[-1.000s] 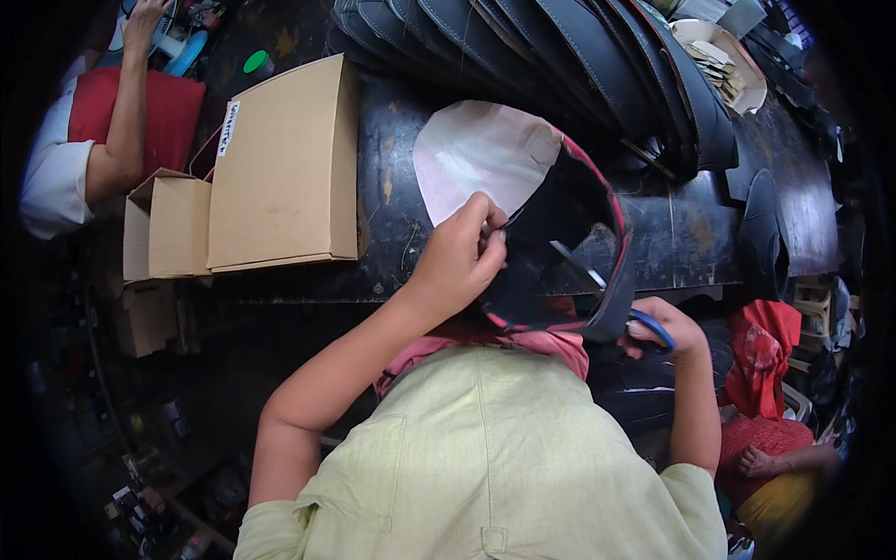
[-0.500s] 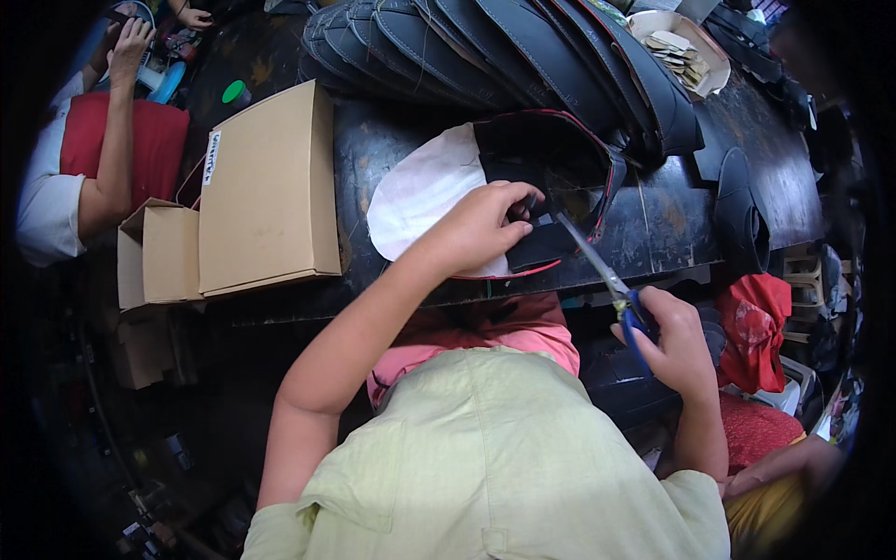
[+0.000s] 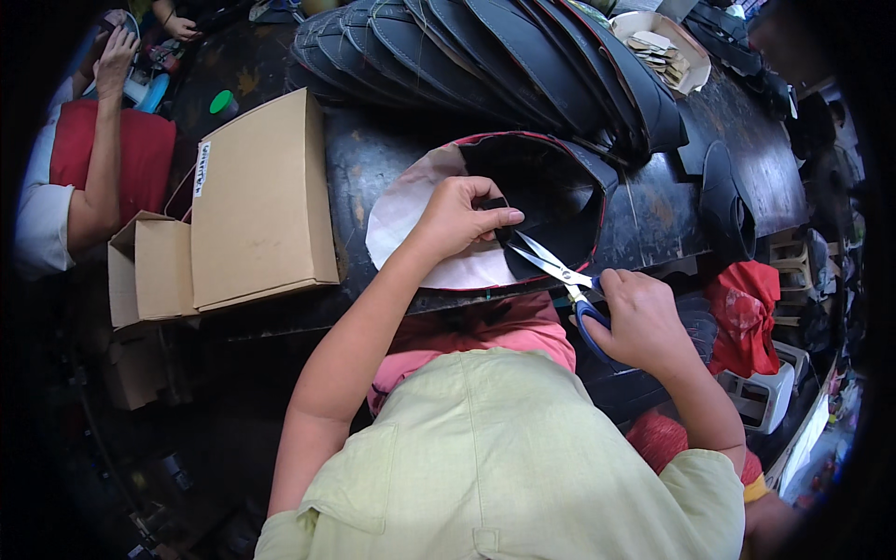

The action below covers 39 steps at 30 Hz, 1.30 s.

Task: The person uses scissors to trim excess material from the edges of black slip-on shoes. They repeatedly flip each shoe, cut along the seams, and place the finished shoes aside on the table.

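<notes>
In front of me on the table lies an oval black piece with red edging [image 3: 551, 177], its left part lined in white fabric. My left hand [image 3: 464, 217] reaches over it, thumb and fingers pinching a small black strip [image 3: 493, 203]. A pair of scissors [image 3: 567, 276] with blue handles is in my right hand [image 3: 644, 315], fingers through the loops. The blades are spread, their tips right by the strip below my left thumb. Whether they touch the strip I cannot tell.
Many stitched black pieces [image 3: 448, 65] stand in a row along the back. A cardboard box [image 3: 261, 205] is at left, a green-lidded container [image 3: 223, 103] behind it. Another person [image 3: 103, 159] sits far left. A tray of small pieces [image 3: 705, 70] stands back right; a red bag [image 3: 744, 313] hangs right.
The scissors have swung from nearly closed to spread blades and come left to the strip. My left hand has turned and lifted the strip.
</notes>
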Tool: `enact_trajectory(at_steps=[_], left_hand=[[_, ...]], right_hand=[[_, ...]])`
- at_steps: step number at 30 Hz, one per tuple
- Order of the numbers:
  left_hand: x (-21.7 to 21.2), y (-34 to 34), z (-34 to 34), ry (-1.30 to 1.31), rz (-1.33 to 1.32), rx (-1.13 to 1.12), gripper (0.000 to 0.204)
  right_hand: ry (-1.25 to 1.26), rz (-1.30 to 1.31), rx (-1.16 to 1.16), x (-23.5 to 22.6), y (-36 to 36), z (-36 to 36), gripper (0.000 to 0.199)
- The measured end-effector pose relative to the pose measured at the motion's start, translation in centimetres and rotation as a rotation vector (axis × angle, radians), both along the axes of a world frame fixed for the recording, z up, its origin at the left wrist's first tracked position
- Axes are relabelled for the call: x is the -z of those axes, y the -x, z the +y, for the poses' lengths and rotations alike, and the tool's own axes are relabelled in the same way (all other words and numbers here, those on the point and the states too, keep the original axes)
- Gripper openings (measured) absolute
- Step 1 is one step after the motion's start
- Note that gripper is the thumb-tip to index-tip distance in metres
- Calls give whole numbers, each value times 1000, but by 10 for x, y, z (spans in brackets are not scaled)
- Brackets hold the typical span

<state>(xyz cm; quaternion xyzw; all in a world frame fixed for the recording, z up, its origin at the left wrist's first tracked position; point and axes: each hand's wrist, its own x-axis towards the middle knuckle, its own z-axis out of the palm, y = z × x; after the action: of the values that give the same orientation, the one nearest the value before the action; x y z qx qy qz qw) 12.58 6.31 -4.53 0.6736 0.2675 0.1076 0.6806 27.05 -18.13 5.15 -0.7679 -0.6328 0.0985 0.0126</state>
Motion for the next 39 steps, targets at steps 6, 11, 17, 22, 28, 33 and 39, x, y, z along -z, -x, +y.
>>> enact_trajectory(at_steps=[6, 11, 17, 22, 28, 33, 39], left_hand=[[-1, -1, 1, 96, -6, -20, 19], [0, -3, 0, 103, -25, -50, 18], [9, 2, -6, 96, -165, -134, 15], [-5, 23, -6, 213, -319, -148, 12], [-49, 43, -81, -599, -264, 593, 20], [-32, 12, -85, -1160, -92, -29, 67], [-75, 37, -45, -932, -46, -69, 24]], right_hand=[[-23, -4, 7, 13, 7, 2, 34], [-48, -41, -43, 12, -4, 3, 32], [-36, 51, -15, 12, -16, 7, 29], [-110, 215, 70, 12, -20, -5, 27], [-385, 703, 430, 11, -47, -24, 22], [-527, 981, 608, 29, -53, -27, 18], [-495, 1116, 596, 52, -53, -44, 17]])
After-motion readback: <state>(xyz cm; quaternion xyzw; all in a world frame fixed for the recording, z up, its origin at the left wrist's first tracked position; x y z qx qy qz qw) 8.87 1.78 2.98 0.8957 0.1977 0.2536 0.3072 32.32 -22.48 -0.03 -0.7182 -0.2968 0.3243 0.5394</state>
